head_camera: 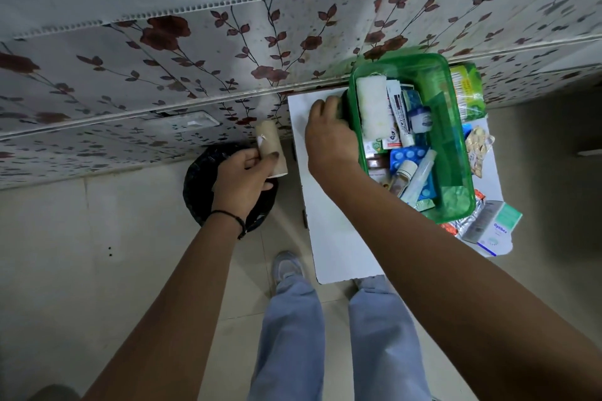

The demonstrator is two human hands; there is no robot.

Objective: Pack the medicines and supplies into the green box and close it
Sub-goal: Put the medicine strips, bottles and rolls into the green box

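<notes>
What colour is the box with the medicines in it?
The box is see-through green, shown in the head view.

green box (456, 205): translucent green | bench (332, 238): white | wall panels (195, 52): pale, dark-red flowers and leafy vines | bin bag (198, 185): black | trousers (290, 335): light blue

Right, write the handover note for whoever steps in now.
Left hand: holds a cardboard tube over the black-lined bin.
Right hand: grips the left rim of the green box on the white table.
Done: box holds a gauze roll, tubes, bottles, blister packs.
Left: pack the loose tablet strips, the white Optibex carton and the green packet beside the box, then close it. No lid in sight.
</notes>
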